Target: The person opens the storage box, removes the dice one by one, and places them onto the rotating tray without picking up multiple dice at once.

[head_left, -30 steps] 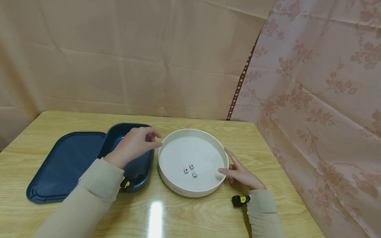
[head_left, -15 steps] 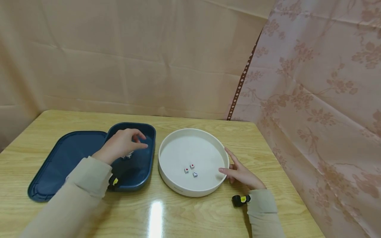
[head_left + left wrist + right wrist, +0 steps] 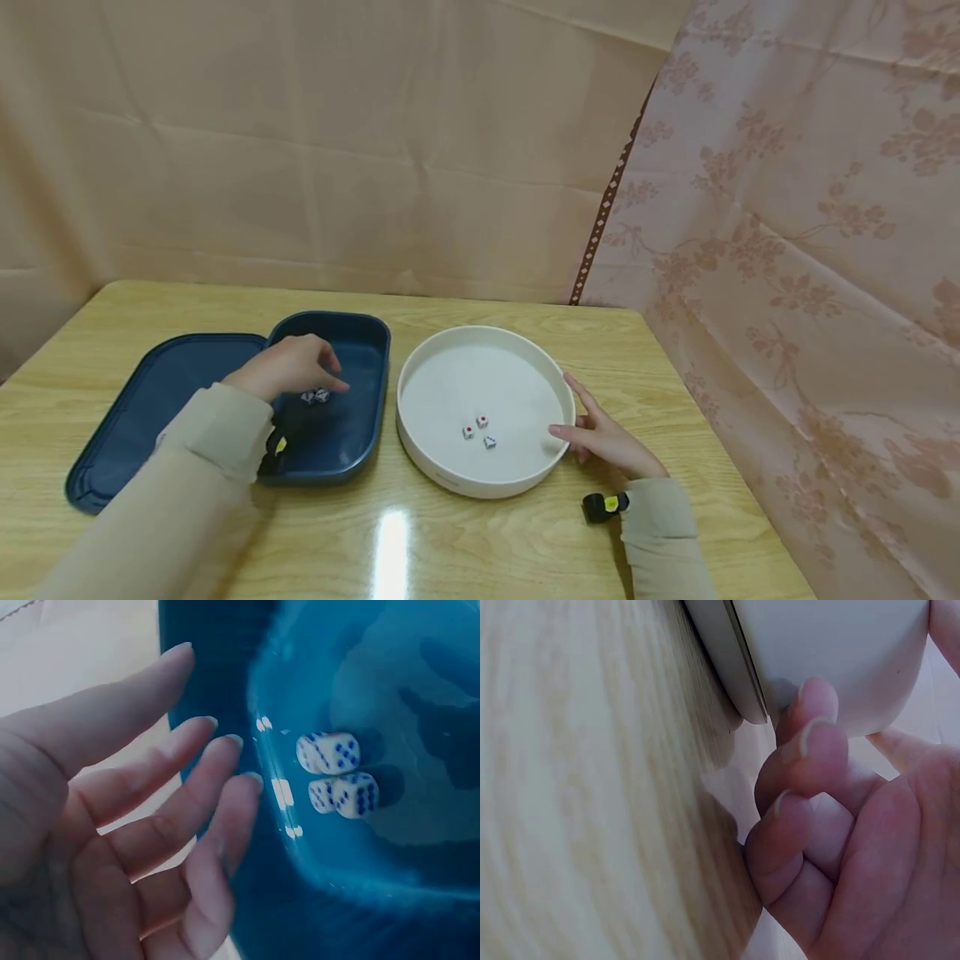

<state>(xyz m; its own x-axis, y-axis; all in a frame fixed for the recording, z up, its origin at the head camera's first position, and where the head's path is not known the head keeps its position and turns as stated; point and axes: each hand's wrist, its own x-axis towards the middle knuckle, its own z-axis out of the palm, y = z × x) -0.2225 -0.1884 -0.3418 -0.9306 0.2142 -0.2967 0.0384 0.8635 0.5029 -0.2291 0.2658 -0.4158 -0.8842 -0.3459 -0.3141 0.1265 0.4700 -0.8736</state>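
Over the dark blue rectangular bin (image 3: 363, 417), my left hand (image 3: 288, 367) hovers with loosely bent fingers and nothing in them. Several white dice (image 3: 337, 772) with blue pips lie together on the bin floor, just beyond the fingertips in the left wrist view. To the right stands a round white tray (image 3: 480, 483) holding three dice (image 3: 482, 422); two show a red pip on top, the other blue pips. My right hand (image 3: 611, 437) grips the tray's right side, thumb over the rim and fingers against the outer wall. In the right wrist view, curled fingers (image 3: 817, 757) touch that wall.
A flat dark blue lid (image 3: 180, 383) lies left of the bin, partly beneath my left forearm. All stands on a wood-grain table (image 3: 480, 558). A beige cloth (image 3: 337, 150) hangs behind, and a pink floral cloth (image 3: 817, 250) along the right.
My left hand has moved left from beside the round tray's rim to over the bin, lowering slightly, and the bin's dice have come into view. My right hand stays on the tray.
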